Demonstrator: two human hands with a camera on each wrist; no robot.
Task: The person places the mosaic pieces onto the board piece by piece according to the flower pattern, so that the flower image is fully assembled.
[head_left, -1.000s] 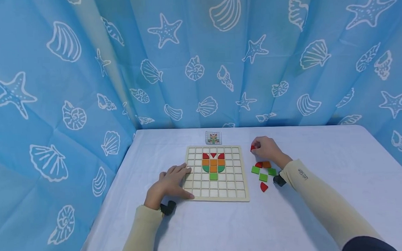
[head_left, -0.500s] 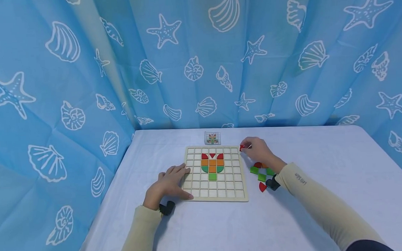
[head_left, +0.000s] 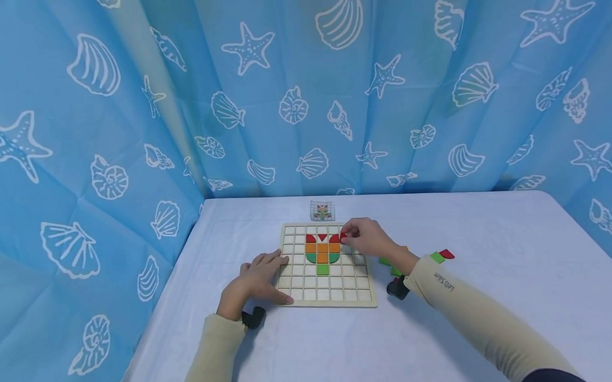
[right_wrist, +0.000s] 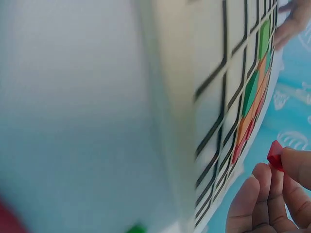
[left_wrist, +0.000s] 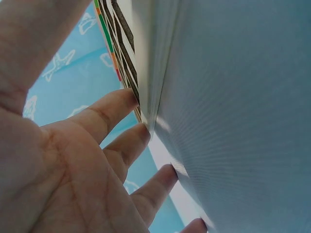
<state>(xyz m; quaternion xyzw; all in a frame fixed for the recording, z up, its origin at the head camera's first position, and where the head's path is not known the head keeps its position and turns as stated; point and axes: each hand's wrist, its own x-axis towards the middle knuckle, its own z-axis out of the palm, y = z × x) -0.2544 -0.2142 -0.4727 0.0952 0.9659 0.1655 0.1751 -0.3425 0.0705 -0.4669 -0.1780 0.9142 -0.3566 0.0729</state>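
Observation:
A pale board with a square grid lies on the table. Red, orange and green pieces form a tulip-like shape in it, with a light green square at its foot. My left hand rests at the board's left edge with fingers spread, the fingertips touching its side in the left wrist view. Over the upper right of the board, my right hand pinches a small red piece between thumb and fingers, beside the red pieces at the tulip's top. Its exact shape is partly hidden.
Behind the board lies a small card printed with a tulip pattern on a grid. Loose pieces, partly hidden by my right forearm, lie right of the board, among them a green piece and a red piece. A blue shell-patterned curtain hangs behind.
My right hand has carried the red piece leftward from beside the board to over it. A green and a red loose piece now show right of the forearm. The left hand stays put.

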